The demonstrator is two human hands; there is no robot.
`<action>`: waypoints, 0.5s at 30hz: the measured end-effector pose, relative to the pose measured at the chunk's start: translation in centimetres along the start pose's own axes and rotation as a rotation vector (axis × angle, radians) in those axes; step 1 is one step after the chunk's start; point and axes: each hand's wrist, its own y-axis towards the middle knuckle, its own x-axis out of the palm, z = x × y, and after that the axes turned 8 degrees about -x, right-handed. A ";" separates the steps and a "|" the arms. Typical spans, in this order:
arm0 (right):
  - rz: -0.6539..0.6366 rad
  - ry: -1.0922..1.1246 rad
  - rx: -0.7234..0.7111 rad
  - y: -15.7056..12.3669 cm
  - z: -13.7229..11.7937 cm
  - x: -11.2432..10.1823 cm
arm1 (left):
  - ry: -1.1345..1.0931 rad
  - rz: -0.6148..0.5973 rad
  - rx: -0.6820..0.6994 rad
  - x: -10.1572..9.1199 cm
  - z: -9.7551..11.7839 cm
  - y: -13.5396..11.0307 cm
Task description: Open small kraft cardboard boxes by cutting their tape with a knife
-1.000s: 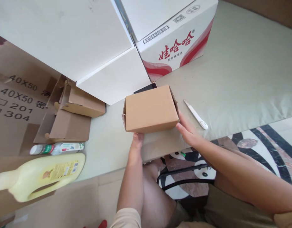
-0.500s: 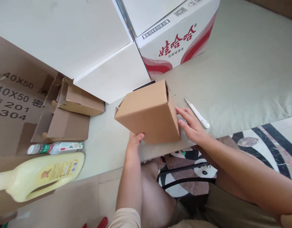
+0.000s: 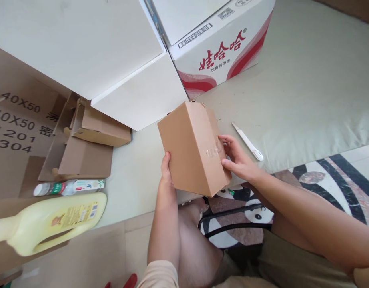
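Observation:
A brown cardboard box [image 3: 184,150] is held tilted between both hands, a little above the pale covered surface [image 3: 292,96]. My left hand [image 3: 166,170] grips its left side, thumb on the near face and the other fingers hidden behind it. Against the right side rests my right hand [image 3: 236,158], thumb and fingers curved onto the cardboard. A strip of clear tape shows on the box's right face. Just beyond my right hand lies a white utility knife [image 3: 248,142], its tip pointing away.
Large white boxes [image 3: 139,92] stand behind, beside a red-and-white water carton [image 3: 223,60]. At left are folded brown cardboard boxes [image 3: 91,154], a small bottle [image 3: 70,187] and a big yellow jug [image 3: 55,222]. A black metal frame [image 3: 232,230] is near my legs.
The cardboard box has been turned, so its taped face now shows at the right. My left thumb has moved up its left side, and my right hand has shifted slightly with it.

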 end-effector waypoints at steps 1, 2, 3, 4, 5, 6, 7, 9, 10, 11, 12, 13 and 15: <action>-0.006 0.022 0.018 0.0 -0.2 0.0 | -0.003 -0.016 -0.017 0.2 -0.1 -0.1; -0.009 0.039 0.042 0.0 -0.3 0.0 | -0.006 -0.025 -0.032 0.4 -0.1 -0.2; -0.009 0.054 0.070 0.1 -0.5 0.1 | -0.008 -0.024 -0.041 0.6 -0.1 -0.3; -0.009 0.068 0.099 0.2 -0.7 0.1 | -0.007 -0.015 -0.047 0.9 -0.2 -0.3; -0.006 0.082 0.123 0.2 -0.9 0.0 | -0.005 0.000 -0.052 1.1 -0.2 -0.4; -0.002 0.097 0.144 0.3 -1.0 0.0 | -0.005 0.015 -0.055 1.2 -0.2 -0.4; 0.002 0.109 0.162 0.4 -1.2 0.0 | -0.005 0.030 -0.059 1.4 -0.2 -0.3; 0.009 0.121 0.185 0.5 -1.4 0.0 | -0.006 0.049 -0.074 1.6 -0.2 -0.3; 0.011 0.121 0.191 0.6 -1.4 -0.1 | -0.004 0.063 -0.074 1.6 -0.1 -0.3; 0.012 0.118 0.194 0.6 -1.5 -0.1 | -0.001 0.079 -0.069 1.7 -0.1 -0.2; 0.011 0.114 0.195 0.6 -1.5 -0.1 | 0.002 0.093 -0.061 1.7 -0.1 -0.2; 0.009 0.111 0.195 0.6 -1.5 -0.1 | 0.006 0.101 -0.056 1.7 -0.1 -0.2; 0.002 0.110 0.195 0.6 -1.4 -0.1 | 0.008 0.102 -0.051 1.8 -0.1 -0.2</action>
